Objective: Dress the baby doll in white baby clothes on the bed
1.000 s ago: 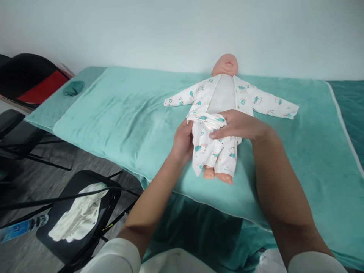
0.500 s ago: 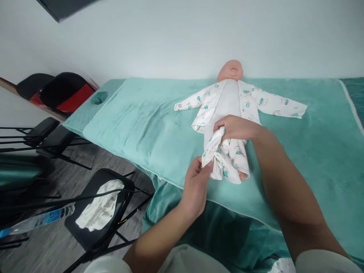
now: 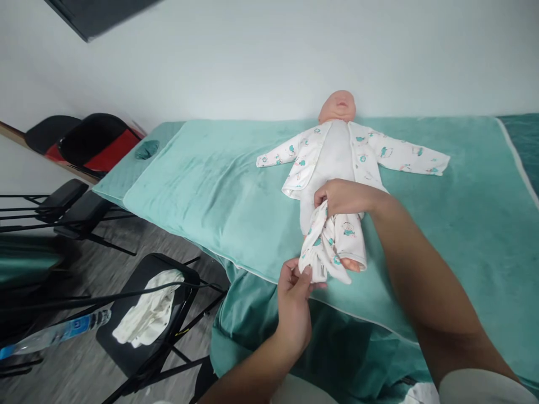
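A baby doll [image 3: 338, 106] lies on its back on a green padded table, wearing an unfastened white jacket [image 3: 391, 151] with a small green print over a plain white undergarment [image 3: 332, 157]. Matching printed baby pants [image 3: 349, 238] are around its lower legs, and one foot [image 3: 352, 264] shows at a leg opening. My right hand [image 3: 343, 196] is closed on the upper part of the pants. Lower down, my left hand [image 3: 297, 292] pinches the end of the other pant leg, which is twisted and bunched. The foot inside that leg is hidden.
The green cover [image 3: 202, 179] spreads over the table, which has a face hole [image 3: 147, 149] at its left end. Beside it stands a black folding chair [image 3: 126, 348] with white cloth [image 3: 149, 308] on it. A water bottle [image 3: 76, 328] and more chairs are at the left.
My left hand has moved down toward the table's near edge with the pant leg, stretching it. My right hand has shifted slightly downward, still on the pants. More of the doll's foot shows.
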`<state>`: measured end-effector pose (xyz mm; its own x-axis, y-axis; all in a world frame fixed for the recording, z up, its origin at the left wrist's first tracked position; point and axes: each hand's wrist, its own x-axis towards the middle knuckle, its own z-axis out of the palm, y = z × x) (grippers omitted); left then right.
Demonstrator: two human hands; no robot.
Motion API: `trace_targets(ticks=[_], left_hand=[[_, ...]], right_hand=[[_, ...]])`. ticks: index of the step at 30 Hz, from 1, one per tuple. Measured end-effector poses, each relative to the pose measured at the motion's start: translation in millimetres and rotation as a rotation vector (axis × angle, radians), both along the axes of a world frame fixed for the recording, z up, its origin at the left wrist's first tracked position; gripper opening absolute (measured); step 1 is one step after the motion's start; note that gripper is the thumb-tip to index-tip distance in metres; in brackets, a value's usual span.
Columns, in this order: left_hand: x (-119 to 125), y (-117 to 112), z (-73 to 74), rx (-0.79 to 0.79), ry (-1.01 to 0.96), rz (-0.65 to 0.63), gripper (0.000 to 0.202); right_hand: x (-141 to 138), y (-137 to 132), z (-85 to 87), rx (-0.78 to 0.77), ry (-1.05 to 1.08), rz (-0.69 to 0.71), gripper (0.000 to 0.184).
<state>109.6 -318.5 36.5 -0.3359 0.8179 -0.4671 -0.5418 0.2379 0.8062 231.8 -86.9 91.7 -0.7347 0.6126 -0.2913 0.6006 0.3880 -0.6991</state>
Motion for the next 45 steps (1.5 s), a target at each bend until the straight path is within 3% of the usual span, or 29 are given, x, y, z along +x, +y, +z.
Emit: trace_targets(ticks=[3, 7, 13, 20, 28, 32, 38, 41, 45], left_hand=[[-12, 9, -2.1, -0.022, -0.042, -0.041, 0.033], [-27, 22, -1.5, -0.054, -0.043, -0.197, 0.04], [-33, 47, -2.1, -0.039, -0.041, -0.388, 0.046], [-43, 73, -13.7, 0.147, -0.032, -0.396, 0.046], [-53, 75, -25.6, 0.158, 0.071, -0.482, 0.051], [-62, 79, -29.0, 0.11, -0.009, -0.56, 0.054], [-78, 84, -34.8, 0.207, -0.223, -0.651, 0.041], [-84, 89, -36.0, 0.247, -0.082, -0.681, 0.037], [-94, 110, -31.4, 0.36, 0.31, -0.721, 0.028]], right_hand=[[-1, -3, 3.6, 0.005, -0.047, -0.021, 0.016], [-1, -4, 3.5, 0.014, -0.081, 0.006, 0.018], [2, -3, 5.0, 0.024, -0.006, 0.029, 0.016], [6, -1, 7.8, 0.007, 0.064, -0.007, 0.015], [7, -2, 8.3, 0.01, 0.061, 0.017, 0.033], [8, -2, 5.4, 0.013, 0.116, -0.002, 0.036], [14, 0, 2.9, -0.011, 0.122, 0.029, 0.035], [15, 0, 3.8, -0.003, 0.106, 0.036, 0.035], [15, -1, 5.2, 0.004, 0.107, 0.036, 0.034]])
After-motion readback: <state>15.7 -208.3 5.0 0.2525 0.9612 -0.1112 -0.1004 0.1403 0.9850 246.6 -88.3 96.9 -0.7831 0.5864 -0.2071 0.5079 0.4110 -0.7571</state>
